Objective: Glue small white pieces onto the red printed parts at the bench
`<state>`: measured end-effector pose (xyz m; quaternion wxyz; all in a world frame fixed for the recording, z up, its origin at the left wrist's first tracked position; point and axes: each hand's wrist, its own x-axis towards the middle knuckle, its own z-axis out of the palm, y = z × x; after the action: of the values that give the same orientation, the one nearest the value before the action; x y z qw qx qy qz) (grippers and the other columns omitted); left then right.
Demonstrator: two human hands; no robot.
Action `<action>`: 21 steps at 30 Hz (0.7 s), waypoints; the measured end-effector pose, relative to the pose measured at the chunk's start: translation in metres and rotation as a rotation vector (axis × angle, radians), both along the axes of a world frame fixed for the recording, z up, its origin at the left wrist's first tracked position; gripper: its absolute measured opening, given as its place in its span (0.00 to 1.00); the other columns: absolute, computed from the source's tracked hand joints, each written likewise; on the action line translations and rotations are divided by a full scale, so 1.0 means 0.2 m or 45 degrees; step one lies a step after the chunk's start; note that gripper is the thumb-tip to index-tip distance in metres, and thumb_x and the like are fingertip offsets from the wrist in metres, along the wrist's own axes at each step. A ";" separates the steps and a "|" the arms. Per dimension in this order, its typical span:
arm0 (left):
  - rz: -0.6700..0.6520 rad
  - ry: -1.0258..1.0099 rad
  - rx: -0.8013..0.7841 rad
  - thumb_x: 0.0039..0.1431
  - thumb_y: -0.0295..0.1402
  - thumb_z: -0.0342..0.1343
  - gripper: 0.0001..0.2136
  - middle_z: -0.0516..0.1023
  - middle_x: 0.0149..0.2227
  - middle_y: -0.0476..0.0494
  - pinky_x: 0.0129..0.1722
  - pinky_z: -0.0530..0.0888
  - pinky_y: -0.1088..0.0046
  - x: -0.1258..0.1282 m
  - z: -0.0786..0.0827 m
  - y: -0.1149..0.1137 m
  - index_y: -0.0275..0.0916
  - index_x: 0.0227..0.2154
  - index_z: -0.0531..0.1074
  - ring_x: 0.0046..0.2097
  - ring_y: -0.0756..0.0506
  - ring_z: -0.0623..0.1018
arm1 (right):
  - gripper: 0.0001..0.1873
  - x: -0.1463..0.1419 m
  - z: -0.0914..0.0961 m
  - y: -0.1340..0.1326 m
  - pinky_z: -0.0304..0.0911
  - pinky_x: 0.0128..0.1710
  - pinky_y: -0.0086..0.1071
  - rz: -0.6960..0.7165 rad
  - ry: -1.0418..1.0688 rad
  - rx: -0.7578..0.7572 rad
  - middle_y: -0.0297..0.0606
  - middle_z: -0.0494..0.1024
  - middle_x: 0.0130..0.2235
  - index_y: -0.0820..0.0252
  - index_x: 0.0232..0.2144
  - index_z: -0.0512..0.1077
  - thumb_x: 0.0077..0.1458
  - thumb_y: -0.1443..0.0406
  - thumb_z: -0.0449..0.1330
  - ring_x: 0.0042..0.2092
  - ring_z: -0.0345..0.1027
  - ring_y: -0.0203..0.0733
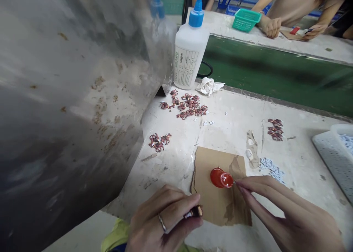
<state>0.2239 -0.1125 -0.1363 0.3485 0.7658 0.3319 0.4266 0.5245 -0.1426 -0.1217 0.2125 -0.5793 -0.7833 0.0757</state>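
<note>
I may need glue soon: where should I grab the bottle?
Wrap a hand round the bottle's wide white body, coming from the right: it stands upright, its blue nozzle is too thin to hold, and the metal wall stands close on its left.

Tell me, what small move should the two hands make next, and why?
Probably bring the left hand, which pinches a small dark piece, to the small red plastic cap on the brown cardboard sheet. The right hand touches that cap with its fingertips, and the piece is apart from it.

small piece [196,210] — mostly hidden in left hand [162,222] grip | bottle label [185,66] — unreadable | tray [331,152] cut by right edge
</note>
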 end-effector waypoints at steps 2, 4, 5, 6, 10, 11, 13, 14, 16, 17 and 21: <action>-0.002 -0.010 0.000 0.74 0.25 0.67 0.11 0.89 0.43 0.45 0.51 0.87 0.83 0.00 0.01 0.01 0.35 0.56 0.80 0.45 0.52 0.88 | 0.10 0.00 0.00 0.00 0.83 0.45 0.24 0.010 -0.005 0.000 0.29 0.90 0.53 0.44 0.55 0.80 0.77 0.63 0.62 0.45 0.90 0.38; -0.011 -0.020 -0.006 0.73 0.24 0.68 0.10 0.90 0.42 0.45 0.50 0.87 0.82 -0.01 0.01 0.01 0.36 0.53 0.80 0.44 0.51 0.88 | 0.11 -0.01 0.01 0.00 0.83 0.45 0.24 0.003 0.007 0.008 0.30 0.90 0.53 0.44 0.55 0.81 0.77 0.63 0.61 0.45 0.90 0.38; -0.008 -0.017 -0.009 0.73 0.23 0.68 0.10 0.90 0.42 0.45 0.50 0.87 0.82 -0.01 0.01 0.02 0.36 0.53 0.81 0.44 0.51 0.88 | 0.11 -0.01 0.01 -0.01 0.83 0.45 0.24 0.000 0.012 0.015 0.30 0.90 0.53 0.44 0.55 0.81 0.77 0.63 0.61 0.45 0.90 0.39; -0.002 -0.021 -0.008 0.72 0.23 0.68 0.11 0.90 0.42 0.45 0.50 0.87 0.81 -0.01 0.01 0.02 0.36 0.54 0.81 0.44 0.51 0.88 | 0.11 -0.01 0.01 -0.01 0.83 0.45 0.25 -0.005 0.015 0.021 0.30 0.91 0.53 0.44 0.54 0.81 0.76 0.63 0.61 0.44 0.90 0.39; 0.020 0.003 0.004 0.72 0.21 0.67 0.11 0.89 0.44 0.43 0.49 0.87 0.80 0.00 0.00 0.01 0.35 0.54 0.82 0.45 0.50 0.87 | 0.12 -0.01 0.02 -0.01 0.84 0.44 0.27 0.006 0.016 0.030 0.31 0.91 0.52 0.45 0.55 0.81 0.77 0.64 0.61 0.43 0.90 0.41; 0.023 0.000 0.016 0.73 0.21 0.66 0.10 0.89 0.44 0.43 0.48 0.87 0.80 0.00 -0.01 0.00 0.35 0.53 0.82 0.44 0.50 0.87 | 0.12 0.00 0.02 -0.01 0.84 0.44 0.28 0.020 0.008 0.042 0.32 0.90 0.52 0.45 0.55 0.81 0.76 0.65 0.61 0.43 0.90 0.41; 0.021 -0.014 0.030 0.73 0.21 0.66 0.10 0.88 0.44 0.42 0.47 0.87 0.79 0.01 -0.01 0.00 0.34 0.54 0.82 0.44 0.50 0.87 | 0.12 0.01 0.02 -0.01 0.83 0.45 0.26 0.056 -0.019 0.067 0.33 0.90 0.52 0.47 0.56 0.80 0.76 0.66 0.62 0.43 0.89 0.40; 0.017 -0.022 0.032 0.73 0.21 0.66 0.10 0.88 0.43 0.42 0.46 0.87 0.78 0.01 -0.01 0.00 0.34 0.54 0.81 0.44 0.50 0.87 | 0.12 0.01 0.02 -0.01 0.83 0.46 0.25 0.072 -0.032 0.081 0.34 0.90 0.52 0.48 0.56 0.80 0.76 0.66 0.62 0.43 0.89 0.39; 0.004 -0.029 0.036 0.73 0.22 0.67 0.10 0.89 0.43 0.43 0.46 0.88 0.79 0.01 -0.01 0.00 0.34 0.54 0.81 0.43 0.50 0.87 | 0.11 0.02 0.02 -0.01 0.82 0.47 0.23 0.090 -0.044 0.089 0.34 0.89 0.52 0.49 0.56 0.79 0.77 0.66 0.61 0.44 0.89 0.37; -0.006 -0.027 0.030 0.72 0.22 0.67 0.11 0.89 0.43 0.43 0.47 0.88 0.79 0.02 -0.01 0.00 0.35 0.54 0.81 0.43 0.50 0.88 | 0.11 0.02 0.02 -0.01 0.81 0.47 0.23 0.097 -0.044 0.089 0.34 0.89 0.52 0.49 0.56 0.79 0.77 0.66 0.61 0.44 0.88 0.37; 0.008 -0.057 0.028 0.72 0.23 0.68 0.09 0.89 0.43 0.44 0.47 0.88 0.79 0.03 -0.01 0.01 0.35 0.52 0.81 0.43 0.50 0.88 | 0.13 0.01 0.03 -0.01 0.80 0.50 0.22 0.095 -0.020 0.107 0.35 0.88 0.53 0.50 0.58 0.78 0.77 0.69 0.61 0.46 0.88 0.35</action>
<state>0.2307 -0.1113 -0.1386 0.3461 0.7587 0.3217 0.4485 0.5258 -0.1437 -0.1160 0.2275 -0.5408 -0.8085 0.0460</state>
